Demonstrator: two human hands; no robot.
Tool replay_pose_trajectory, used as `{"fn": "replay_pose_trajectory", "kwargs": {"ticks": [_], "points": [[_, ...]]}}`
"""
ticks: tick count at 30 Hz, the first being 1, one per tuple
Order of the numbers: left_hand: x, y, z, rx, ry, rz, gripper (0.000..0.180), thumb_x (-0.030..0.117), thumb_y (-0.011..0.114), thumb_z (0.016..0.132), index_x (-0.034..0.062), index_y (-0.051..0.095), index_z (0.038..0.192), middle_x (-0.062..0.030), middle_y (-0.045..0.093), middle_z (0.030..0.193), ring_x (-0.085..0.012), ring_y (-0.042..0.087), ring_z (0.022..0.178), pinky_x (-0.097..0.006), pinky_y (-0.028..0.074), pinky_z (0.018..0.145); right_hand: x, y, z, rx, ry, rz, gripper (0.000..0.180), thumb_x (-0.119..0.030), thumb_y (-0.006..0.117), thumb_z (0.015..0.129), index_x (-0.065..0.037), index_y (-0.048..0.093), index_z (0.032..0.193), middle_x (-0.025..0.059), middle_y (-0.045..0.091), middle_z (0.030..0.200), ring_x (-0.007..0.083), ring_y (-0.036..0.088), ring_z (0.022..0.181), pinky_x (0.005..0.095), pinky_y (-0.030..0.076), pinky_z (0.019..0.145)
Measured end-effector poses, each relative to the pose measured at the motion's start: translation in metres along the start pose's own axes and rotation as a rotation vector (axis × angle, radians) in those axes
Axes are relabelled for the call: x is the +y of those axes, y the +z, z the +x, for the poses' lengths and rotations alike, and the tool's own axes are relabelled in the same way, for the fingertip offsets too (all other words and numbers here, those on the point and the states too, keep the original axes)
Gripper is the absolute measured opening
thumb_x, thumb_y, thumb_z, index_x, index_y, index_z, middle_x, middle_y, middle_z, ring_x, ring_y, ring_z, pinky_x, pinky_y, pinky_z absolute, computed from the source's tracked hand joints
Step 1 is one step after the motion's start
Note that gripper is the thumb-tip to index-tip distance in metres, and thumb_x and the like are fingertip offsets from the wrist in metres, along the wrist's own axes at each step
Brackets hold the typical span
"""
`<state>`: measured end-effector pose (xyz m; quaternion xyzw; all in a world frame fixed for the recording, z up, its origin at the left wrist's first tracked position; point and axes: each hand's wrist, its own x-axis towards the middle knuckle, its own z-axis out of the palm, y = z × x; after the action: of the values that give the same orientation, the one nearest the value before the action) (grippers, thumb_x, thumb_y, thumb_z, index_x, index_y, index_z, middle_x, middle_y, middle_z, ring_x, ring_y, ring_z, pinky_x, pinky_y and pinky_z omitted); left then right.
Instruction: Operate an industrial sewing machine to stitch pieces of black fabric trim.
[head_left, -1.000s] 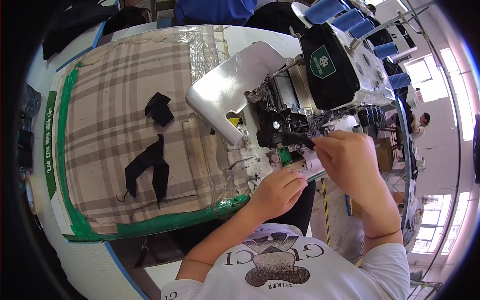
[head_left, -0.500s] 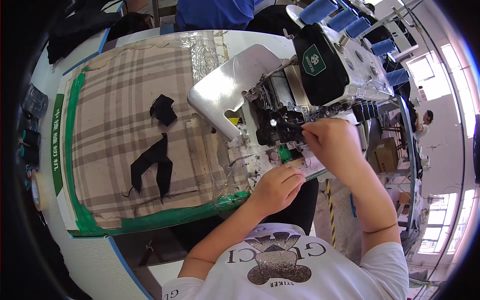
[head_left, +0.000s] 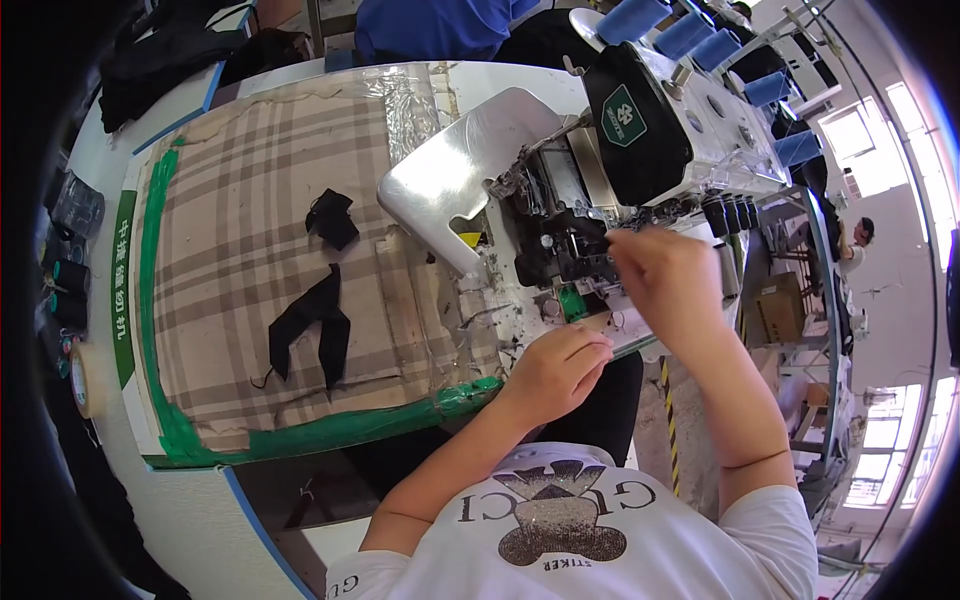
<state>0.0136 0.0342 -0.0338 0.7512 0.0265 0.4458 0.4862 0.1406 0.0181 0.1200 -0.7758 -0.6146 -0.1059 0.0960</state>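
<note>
An overlock sewing machine [head_left: 640, 130] stands at the right end of the worktable, its polished metal cover plate [head_left: 480, 160] swung out to the left. Its dark inner mechanism [head_left: 560, 245] lies exposed. My right hand [head_left: 668, 275] is raised at the right of this mechanism, fingertips pinched close to the needle area; whatever they hold is too small to make out. Lower down, my left hand [head_left: 560, 375] rests at the table's front edge below the machine, fingers curled together, their contents hidden. Two black fabric pieces, one small [head_left: 332, 220] and one forked [head_left: 315, 325], lie left of the machine.
Plaid cloth [head_left: 230, 270] edged with green tape covers the table. Blue thread cones [head_left: 685, 35] stand above the machine. At far left sit a tape roll [head_left: 82, 380] and dark spools [head_left: 70, 290]. A person in blue [head_left: 430, 25] is beyond the table.
My right hand has risen slightly, its fingertips now higher beside the mechanism. My left hand stays at the table edge. The whole view has shifted a little.
</note>
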Motion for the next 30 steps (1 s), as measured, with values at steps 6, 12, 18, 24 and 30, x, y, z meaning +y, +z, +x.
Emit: {"fn": "replay_pose_trajectory", "kwargs": {"ticks": [6,12,18,24,30], "points": [[-0.001,-0.003,-0.004,0.02,-0.004,0.039,0.013,0.003,0.067,0.078,0.0063,0.064,0.09,-0.0057,0.065,0.098,-0.0272,0.063,0.088,-0.038,0.053,0.08,-0.017,-0.033,-0.004,-0.11,-0.048,-0.043,0.009,-0.016,0.067,0.081,-0.01,0.071,0.088,0.0055,0.062,0.069,0.0276,0.063,0.06,0.0384,0.049,0.054],[0.001,-0.002,0.0,-0.029,0.014,0.019,0.013,0.004,0.067,0.079,0.007,0.063,0.091,-0.0054,0.065,0.099,-0.0267,0.063,0.088,-0.037,0.053,0.078,-0.02,0.004,0.01,0.023,-0.088,-0.064,0.006,-0.015,0.065,0.082,-0.011,0.066,0.077,0.0048,0.061,0.069,0.0264,0.063,0.061,0.0372,0.05,0.053],[-0.002,-0.004,-0.006,-0.015,-0.008,0.052,0.013,0.004,0.066,0.079,0.0069,0.062,0.09,-0.0051,0.065,0.099,-0.0266,0.063,0.089,-0.038,0.052,0.078,-0.015,-0.007,0.012,-0.161,-0.108,-0.123,0.005,-0.013,0.065,0.08,-0.009,0.067,0.079,0.007,0.063,0.069,0.0286,0.064,0.063,0.0396,0.05,0.056],[0.001,-0.001,-0.003,-0.044,-0.001,0.037,0.013,0.003,0.066,0.079,0.007,0.063,0.09,-0.0047,0.065,0.1,-0.0265,0.063,0.089,-0.038,0.052,0.079,-0.015,0.014,0.02,0.071,-0.074,-0.151,0.003,-0.012,0.061,0.077,-0.011,0.06,0.075,0.0051,0.059,0.068,0.0275,0.063,0.061,0.0395,0.049,0.053],[-0.001,-0.005,-0.004,-0.025,-0.005,0.053,0.013,0.003,0.065,0.079,0.0074,0.063,0.091,-0.0052,0.065,0.098,-0.0267,0.063,0.087,-0.038,0.052,0.08,-0.017,-0.01,0.0,-0.126,-0.096,-0.133,0.005,-0.013,0.062,0.077,-0.011,0.06,0.072,0.005,0.058,0.065,0.028,0.063,0.06,0.0399,0.049,0.053]]}}
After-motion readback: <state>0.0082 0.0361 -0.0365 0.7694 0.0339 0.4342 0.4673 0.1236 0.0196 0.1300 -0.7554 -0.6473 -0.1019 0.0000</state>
